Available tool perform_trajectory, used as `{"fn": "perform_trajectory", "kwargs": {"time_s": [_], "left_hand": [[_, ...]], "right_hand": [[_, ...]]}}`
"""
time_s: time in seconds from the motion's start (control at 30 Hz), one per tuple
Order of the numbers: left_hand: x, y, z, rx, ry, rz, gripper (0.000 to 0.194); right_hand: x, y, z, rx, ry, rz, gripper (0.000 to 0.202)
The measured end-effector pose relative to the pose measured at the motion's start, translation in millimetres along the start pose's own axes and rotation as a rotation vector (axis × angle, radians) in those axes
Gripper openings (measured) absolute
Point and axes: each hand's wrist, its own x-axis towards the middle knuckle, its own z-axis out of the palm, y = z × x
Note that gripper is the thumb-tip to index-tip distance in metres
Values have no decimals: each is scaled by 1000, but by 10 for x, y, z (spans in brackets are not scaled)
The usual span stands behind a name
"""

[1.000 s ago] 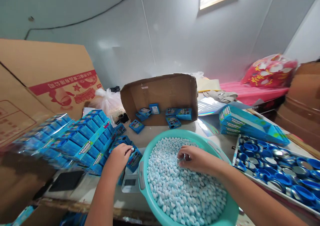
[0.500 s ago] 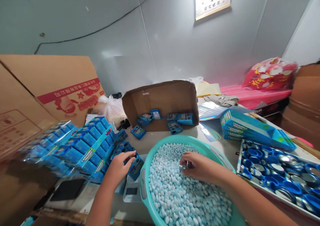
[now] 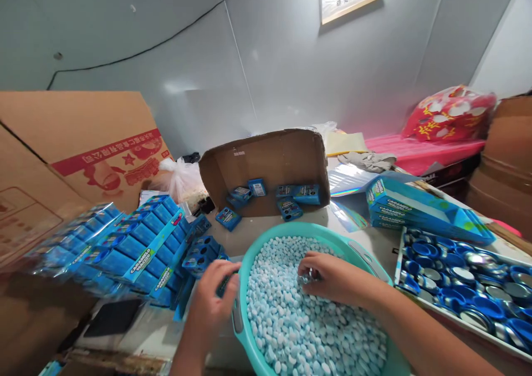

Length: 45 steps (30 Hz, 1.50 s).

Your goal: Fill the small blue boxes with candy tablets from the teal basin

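A turquoise basin (image 3: 310, 229) full of small white and pale blue candies (image 3: 286, 320) stands in front of me. Over the candies my right hand (image 3: 320, 273) is closed, its fingers curled round a small shiny, clear or metallic thing (image 3: 305, 279) whose shape is mostly covered. My left hand (image 3: 211, 295) is at the basin's left handle. Between its thumb and fingers shows a small dark blue candy box (image 3: 224, 285), largely hidden by the hand. Several similar blue boxes (image 3: 201, 254) stand just behind that hand.
Film-wrapped packs of blue boxes (image 3: 143, 243) stack at left, beside a large carton (image 3: 95, 126). An open cardboard box (image 3: 266, 165) with several blue boxes lies behind the basin. At right are blue display trays (image 3: 424, 209) and a carton of blue-and-silver tins (image 3: 465, 287). A black flat object (image 3: 112, 316) lies front left.
My left hand has moved right to the basin's edge, with the blue box now between its fingers. The scale's display is no longer visible. My right hand has barely moved.
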Motion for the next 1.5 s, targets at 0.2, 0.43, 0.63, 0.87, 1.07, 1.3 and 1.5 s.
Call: {"fn": "perform_trajectory", "kwargs": {"time_s": [0.2, 0.43, 0.63, 0.87, 1.07, 1.3, 1.5], "left_hand": [[-200, 855, 700, 15, -408, -22, 43], [-243, 895, 960, -112, -303, 88, 17], [-269, 822, 982, -170, -240, 169, 23], [-282, 957, 889, -133, -212, 107, 34], [-186, 530, 347, 243, 108, -70, 45], [95, -132, 531, 404, 318, -401, 33], [6, -335, 409, 350, 446, -311, 32]], "right_hand": [[16, 84, 48, 1, 7, -27, 8], [33, 237, 138, -15, -11, -17, 11], [19, 218, 105, -33, -47, -6, 15], [21, 222, 99, -40, -43, -57, 22], [-28, 158, 40, -54, -3, -68, 25], [-8, 136, 74, -9, 22, -133, 24], [14, 153, 84, 55, -7, -92, 22]]}}
